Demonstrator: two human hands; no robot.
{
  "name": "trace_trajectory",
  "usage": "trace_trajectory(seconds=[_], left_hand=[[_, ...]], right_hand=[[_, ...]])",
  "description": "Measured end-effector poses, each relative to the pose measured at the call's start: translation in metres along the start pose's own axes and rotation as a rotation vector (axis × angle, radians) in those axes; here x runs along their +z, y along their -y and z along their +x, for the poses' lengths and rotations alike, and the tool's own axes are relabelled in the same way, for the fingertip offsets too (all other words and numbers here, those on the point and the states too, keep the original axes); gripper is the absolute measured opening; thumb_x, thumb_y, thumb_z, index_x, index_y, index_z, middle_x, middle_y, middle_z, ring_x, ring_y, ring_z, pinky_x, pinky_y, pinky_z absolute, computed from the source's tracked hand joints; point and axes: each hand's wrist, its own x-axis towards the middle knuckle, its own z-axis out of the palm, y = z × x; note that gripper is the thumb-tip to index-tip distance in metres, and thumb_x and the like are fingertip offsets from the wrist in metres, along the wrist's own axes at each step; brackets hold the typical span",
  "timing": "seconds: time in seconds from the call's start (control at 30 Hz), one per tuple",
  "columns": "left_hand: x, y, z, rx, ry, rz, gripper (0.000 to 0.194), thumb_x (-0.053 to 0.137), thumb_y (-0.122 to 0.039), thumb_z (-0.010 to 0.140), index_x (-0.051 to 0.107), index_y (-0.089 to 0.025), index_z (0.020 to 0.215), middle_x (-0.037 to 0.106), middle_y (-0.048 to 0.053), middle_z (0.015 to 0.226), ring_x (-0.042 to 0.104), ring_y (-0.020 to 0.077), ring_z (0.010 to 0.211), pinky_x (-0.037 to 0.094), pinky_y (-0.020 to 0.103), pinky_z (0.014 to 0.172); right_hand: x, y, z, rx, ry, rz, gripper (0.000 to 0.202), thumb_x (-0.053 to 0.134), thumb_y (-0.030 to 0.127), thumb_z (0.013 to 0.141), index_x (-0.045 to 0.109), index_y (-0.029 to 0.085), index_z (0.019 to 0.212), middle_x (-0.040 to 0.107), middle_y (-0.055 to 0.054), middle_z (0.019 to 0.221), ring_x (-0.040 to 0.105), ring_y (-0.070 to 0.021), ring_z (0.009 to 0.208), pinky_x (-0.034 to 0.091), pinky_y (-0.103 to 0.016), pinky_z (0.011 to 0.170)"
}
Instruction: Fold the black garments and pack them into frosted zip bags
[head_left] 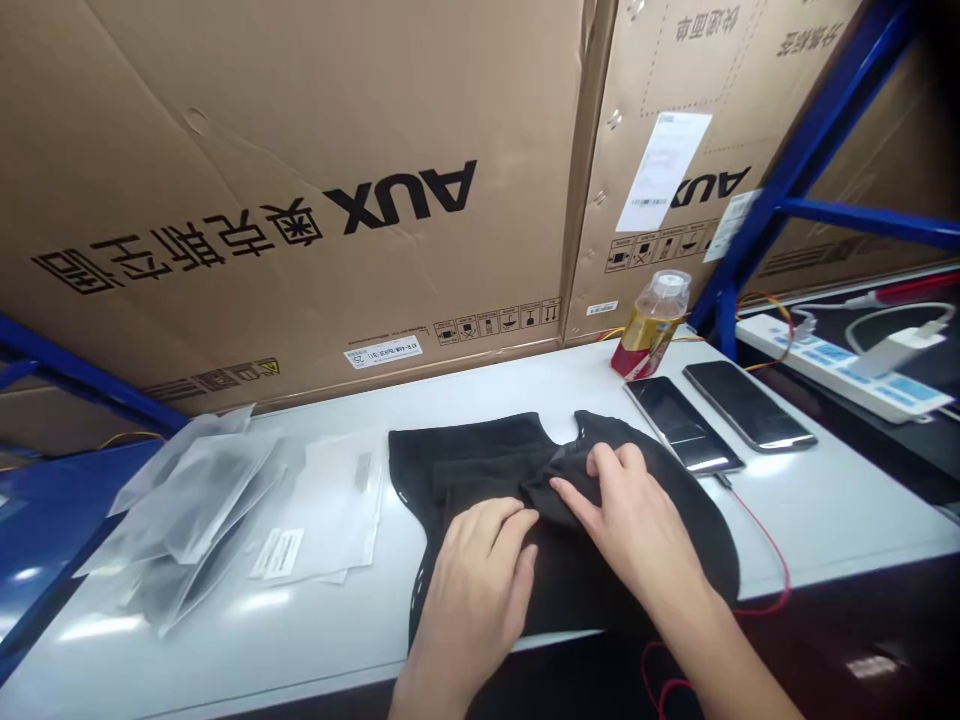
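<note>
A black cloth garment (480, 450) lies spread on the white table (330, 640), with a notch in its far edge and small white marks along its left edge. On its lower left part rests my left hand (480, 580), fingers curled together on the fabric. My right hand (630, 510) is on the garment's right part, its fingers bent and closed on a raised fold near the middle, the index finger reaching toward the left hand. Part of the cloth is hidden under both hands.
Frosted plastic bags (202, 490) lie left of the garment. Two phones (682, 425) (750, 405), a bottle (651, 325) and a red cable (772, 545) are at the right. Behind stand large cardboard boxes (300, 120). A power strip (840, 365) sits farther right, beyond blue frame bars (817, 130).
</note>
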Motion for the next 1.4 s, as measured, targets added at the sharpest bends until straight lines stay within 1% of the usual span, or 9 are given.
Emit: trace_trajectory(seconds=[0.2,0.3,0.43,0.7,0.9,1.03,1.13,1.23,1.4], left_hand=[[0.019,-0.012,0.007,0.058,0.088,0.095,0.044,0.05,-0.025,0.107,0.053,-0.028,0.151,0.06,0.004,0.155,0.053,0.0283,0.143,0.041,0.057,0.12],[0.023,-0.01,0.009,0.038,0.116,0.075,0.042,0.049,-0.023,0.108,0.055,-0.029,0.149,0.061,0.001,0.154,0.054,0.0259,0.144,0.039,0.057,0.122],[0.02,-0.009,0.011,0.054,0.127,0.049,0.046,0.048,-0.023,0.108,0.051,-0.026,0.153,0.06,0.001,0.155,0.053,0.025,0.146,0.039,0.054,0.123],[0.005,-0.014,0.004,0.071,0.197,-0.011,0.048,0.055,-0.023,0.105,0.054,-0.03,0.152,0.064,0.001,0.151,0.046,0.0253,0.152,0.029,0.057,0.131],[-0.019,-0.03,-0.011,0.125,0.346,-0.2,0.055,0.071,-0.024,0.096,0.058,-0.025,0.15,0.069,0.006,0.144,0.068,0.0259,0.13,0.055,0.038,0.113],[-0.063,0.004,-0.024,-0.018,0.368,-0.256,0.026,0.066,-0.038,0.101,0.075,-0.04,0.125,0.078,-0.006,0.127,0.076,0.0192,0.111,0.059,0.028,0.098],[-0.084,0.058,-0.028,-0.549,0.122,0.047,0.035,0.049,-0.047,0.105,0.08,-0.03,0.101,0.082,0.0,0.105,0.076,0.0225,0.094,0.059,0.031,0.078],[-0.082,0.104,-0.027,-0.832,0.015,0.319,0.044,0.05,-0.056,0.1,0.076,-0.022,0.113,0.077,0.01,0.123,0.071,0.0354,0.113,0.057,0.042,0.082],[-0.065,0.126,-0.024,-0.855,0.044,0.359,0.048,0.047,-0.057,0.097,0.072,-0.022,0.119,0.072,0.012,0.131,0.065,0.0385,0.12,0.054,0.044,0.086]], right_hand=[[-0.011,-0.018,-0.006,0.171,0.1,0.317,0.039,0.052,0.061,0.102,0.061,0.026,0.116,0.064,-0.008,0.111,0.069,-0.0224,0.079,0.055,-0.036,0.069],[-0.014,-0.026,-0.006,0.268,0.198,0.3,0.048,0.054,0.07,0.096,0.062,0.024,0.105,0.067,-0.007,0.1,0.069,-0.027,0.085,0.054,-0.04,0.075],[-0.017,-0.017,-0.003,0.187,0.297,0.297,0.034,0.054,0.06,0.098,0.055,0.025,0.094,0.063,-0.004,0.095,0.068,-0.0261,0.085,0.05,-0.038,0.073],[-0.046,0.033,0.011,0.03,-0.002,0.046,0.011,0.059,0.029,0.095,0.051,0.025,0.101,0.058,-0.008,0.102,0.062,-0.0242,0.076,0.044,-0.035,0.058],[-0.028,0.075,0.005,-0.27,0.301,0.372,0.022,0.066,0.033,0.097,0.063,0.021,0.115,0.065,-0.013,0.113,0.066,-0.0297,0.097,0.06,-0.045,0.082],[-0.029,0.045,0.008,-0.303,0.407,0.653,0.025,0.045,0.027,0.109,0.066,0.027,0.124,0.067,-0.006,0.124,0.067,-0.0222,0.113,0.058,-0.04,0.099],[-0.027,0.024,0.011,-0.367,0.316,0.564,0.027,0.055,0.029,0.106,0.066,0.029,0.13,0.062,-0.007,0.143,0.056,-0.0277,0.136,0.053,-0.048,0.11],[-0.018,0.021,0.007,-0.481,0.278,0.474,0.036,0.056,0.024,0.104,0.064,0.03,0.139,0.055,-0.004,0.158,0.041,-0.0312,0.153,0.044,-0.055,0.12],[-0.005,0.025,0.003,-0.552,0.32,0.462,0.04,0.052,0.025,0.106,0.062,0.027,0.145,0.054,-0.003,0.161,0.039,-0.0297,0.156,0.035,-0.058,0.128]])
